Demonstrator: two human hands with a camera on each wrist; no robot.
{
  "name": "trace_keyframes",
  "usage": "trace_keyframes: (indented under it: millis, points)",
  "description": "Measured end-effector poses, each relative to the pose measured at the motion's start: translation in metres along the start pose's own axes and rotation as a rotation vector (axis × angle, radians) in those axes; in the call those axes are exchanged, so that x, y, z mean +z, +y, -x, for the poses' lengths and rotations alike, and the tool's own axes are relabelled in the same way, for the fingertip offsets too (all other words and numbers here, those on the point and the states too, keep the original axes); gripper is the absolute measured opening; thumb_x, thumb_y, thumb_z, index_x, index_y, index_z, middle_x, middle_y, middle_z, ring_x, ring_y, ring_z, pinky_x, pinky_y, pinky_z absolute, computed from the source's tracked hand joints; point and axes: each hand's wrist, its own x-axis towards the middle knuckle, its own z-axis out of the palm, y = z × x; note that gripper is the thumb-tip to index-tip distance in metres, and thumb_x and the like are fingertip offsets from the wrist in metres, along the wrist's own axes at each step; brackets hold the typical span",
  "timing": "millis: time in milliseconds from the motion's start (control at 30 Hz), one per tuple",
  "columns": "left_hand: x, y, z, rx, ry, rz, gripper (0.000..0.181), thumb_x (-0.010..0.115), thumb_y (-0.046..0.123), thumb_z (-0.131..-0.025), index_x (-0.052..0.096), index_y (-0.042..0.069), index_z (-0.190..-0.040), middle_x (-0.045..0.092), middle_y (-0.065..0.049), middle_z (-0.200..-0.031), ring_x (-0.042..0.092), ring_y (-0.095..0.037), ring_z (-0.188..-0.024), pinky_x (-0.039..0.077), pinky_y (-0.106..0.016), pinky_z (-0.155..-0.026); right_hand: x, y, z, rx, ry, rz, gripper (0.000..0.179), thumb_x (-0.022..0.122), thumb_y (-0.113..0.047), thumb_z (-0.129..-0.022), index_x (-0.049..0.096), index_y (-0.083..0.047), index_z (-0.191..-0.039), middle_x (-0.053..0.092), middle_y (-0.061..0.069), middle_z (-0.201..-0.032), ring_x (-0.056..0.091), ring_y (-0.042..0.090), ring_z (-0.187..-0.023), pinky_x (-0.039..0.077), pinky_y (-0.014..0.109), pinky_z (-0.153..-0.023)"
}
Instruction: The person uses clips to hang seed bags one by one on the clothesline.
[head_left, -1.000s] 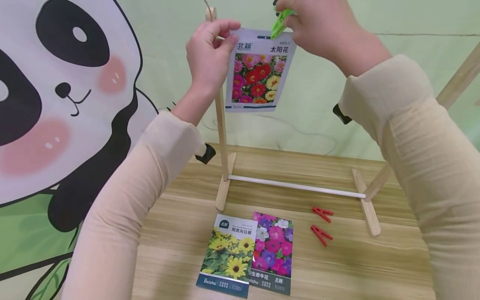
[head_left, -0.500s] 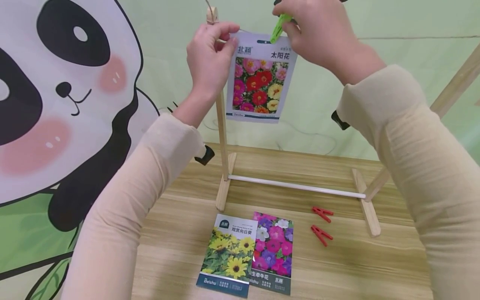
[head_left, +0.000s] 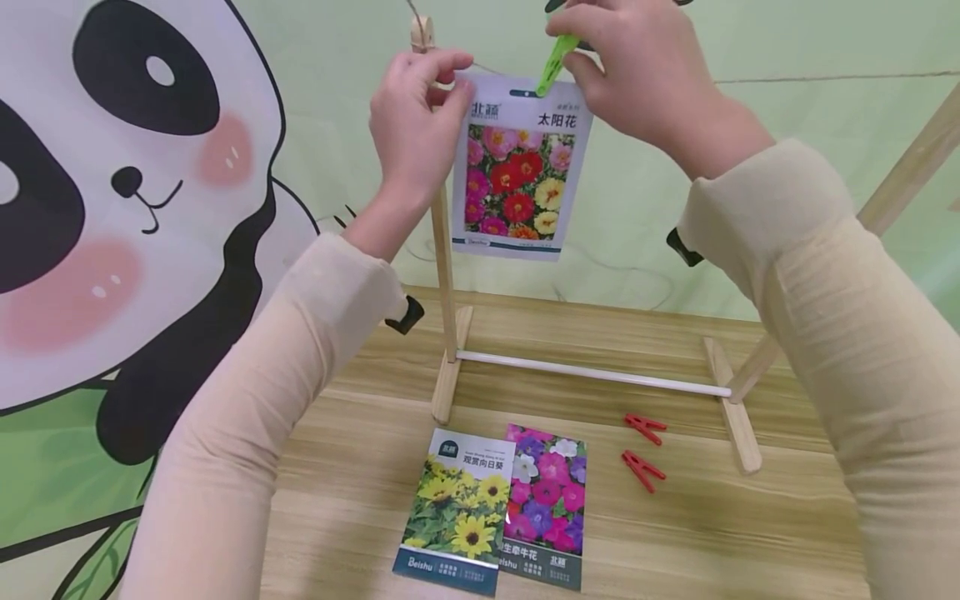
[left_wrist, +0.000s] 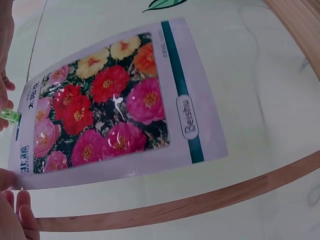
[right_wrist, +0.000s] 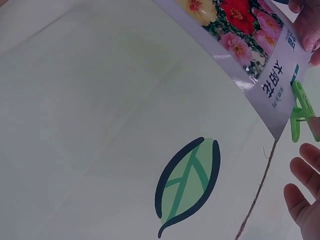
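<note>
A flower seed packet [head_left: 517, 183] with pink, red and yellow blooms hangs upright at the twine in the head view. My left hand [head_left: 416, 125] pinches its upper left corner between thumb and fingers. With my right hand [head_left: 648, 83] I pinch a green clothespin [head_left: 555, 65], whose tip lies over the packet's top edge near the hang slot. The right wrist view shows the clothespin [right_wrist: 300, 107] straddling that edge, and the brown twine [right_wrist: 257, 197] running from the packet's corner. Whether it grips the twine too is hard to tell.
On the wooden table lie a sunflower seed packet [head_left: 453, 508] and, partly beneath it, a petunia-like packet [head_left: 547, 500]. Two red clothespins [head_left: 643, 472] lie to their right. Behind stands a wooden frame [head_left: 445, 275] with a white bottom bar [head_left: 592, 370]. A panda picture [head_left: 150, 208] fills the left.
The seed packet has come down a little at the twine, and the clothespin's tip with it. Both hands keep their pinch and have shifted only slightly.
</note>
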Motion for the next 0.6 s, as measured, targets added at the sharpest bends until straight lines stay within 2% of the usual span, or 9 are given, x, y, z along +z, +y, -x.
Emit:
trace_keyframes:
  millis: [167,333,600]
  points:
    - [-0.0008,-0.0010,0.0005,0.015,0.010,-0.016,0.021,0.057,0.021,-0.087,0.066,0.015,-0.105,0.051,0.003,-0.095,0.056,-0.005,-0.085,0.043,-0.013,-0.075,0.0004,0.0012,0.0025,-0.040,0.040,0.001,0.033,0.045,-0.017,-0.092,0.053,-0.007,-0.122,0.055,0.010,-0.121,0.048,0.029,-0.094,0.043,0.043,-0.083]
    - [-0.0011,-0.0027,0.0020,0.040,0.024,-0.021,0.020,0.057,0.019,-0.086,0.066,0.014,-0.104,0.048,0.005,-0.092,0.055,-0.005,-0.085,0.042,-0.011,-0.074,0.0005,0.0015,0.0036,-0.054,0.052,0.007,0.039,0.046,-0.019,-0.091,0.046,-0.010,-0.129,0.050,0.009,-0.128,0.047,0.030,-0.100,0.042,0.043,-0.090]
    - [-0.0020,-0.0045,0.0052,0.052,0.023,0.020,0.020,0.057,0.019,-0.087,0.066,0.011,-0.103,0.049,0.002,-0.093,0.055,-0.006,-0.082,0.043,-0.010,-0.074,0.0019,0.0040,0.0071,-0.064,0.066,-0.011,0.040,0.047,-0.017,-0.090,0.045,-0.010,-0.129,0.048,0.007,-0.130,0.046,0.029,-0.110,0.040,0.042,-0.095]
